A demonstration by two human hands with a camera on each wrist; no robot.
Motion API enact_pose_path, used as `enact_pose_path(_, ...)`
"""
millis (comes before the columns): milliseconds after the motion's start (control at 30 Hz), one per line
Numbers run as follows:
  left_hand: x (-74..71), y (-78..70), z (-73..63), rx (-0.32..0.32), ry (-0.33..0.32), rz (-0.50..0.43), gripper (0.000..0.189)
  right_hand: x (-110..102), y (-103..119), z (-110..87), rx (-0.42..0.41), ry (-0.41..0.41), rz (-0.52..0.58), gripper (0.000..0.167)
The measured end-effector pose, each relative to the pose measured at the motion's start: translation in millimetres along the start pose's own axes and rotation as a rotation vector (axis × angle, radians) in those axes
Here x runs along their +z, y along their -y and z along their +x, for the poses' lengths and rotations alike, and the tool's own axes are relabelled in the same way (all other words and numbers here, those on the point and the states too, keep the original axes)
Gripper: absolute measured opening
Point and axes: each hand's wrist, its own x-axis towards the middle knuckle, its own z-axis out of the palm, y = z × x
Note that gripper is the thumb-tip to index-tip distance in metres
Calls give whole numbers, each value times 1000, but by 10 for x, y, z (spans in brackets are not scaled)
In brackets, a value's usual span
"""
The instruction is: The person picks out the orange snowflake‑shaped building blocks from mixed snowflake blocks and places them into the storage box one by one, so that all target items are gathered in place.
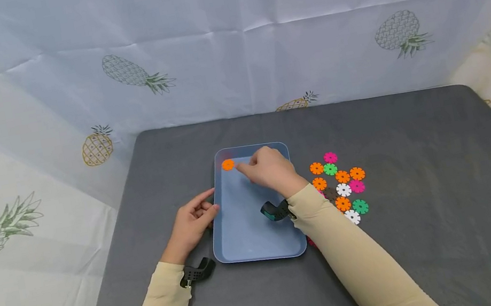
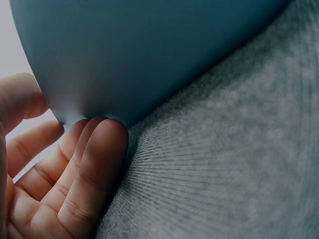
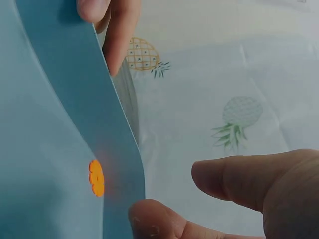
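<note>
A shallow blue tray (image 1: 258, 226) lies on the grey table, its long sides running away from me. My left hand (image 1: 191, 224) holds its left rim, thumb at the edge and the other fingers along the outer wall. In the left wrist view, the fingers (image 2: 102, 154) press up against the tray wall (image 2: 99, 59). An orange notched plastic disc (image 1: 228, 165) is in the tray's far left corner. Just right of that disc, my right hand (image 1: 270, 170) hovers over the tray. The right wrist view has its thumb (image 3: 229, 177) and forefinger apart, nothing between them.
Right of the tray lies a loose spread of similar discs: orange (image 1: 357, 173), pink (image 1: 357, 186), green (image 1: 360, 206), white (image 1: 352, 217) and brown (image 1: 331, 193). My right sleeve (image 1: 355, 254) covers some of them. A pineapple-print cloth (image 1: 231, 68) hangs behind the table.
</note>
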Motion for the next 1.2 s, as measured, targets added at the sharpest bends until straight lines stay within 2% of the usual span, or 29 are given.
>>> enact_pose_path(300, -1, 32, 22, 11, -8, 7, 47, -25, -120, -133, -74, -31, -15, 47)
enact_pose_path(467, -15, 54, 5, 15, -2, -2, 47, -100, -212, -162, -71, -13, 15, 42)
enact_pose_path(733, -17, 52, 18, 15, 0, -4, 47, -297, -337, -183, -49, -33, 47, 39)
enact_pose_path(1200, -15, 57, 7, 11, -1, -9, 47, -348, -520, -289, -82, -107, 10, 33)
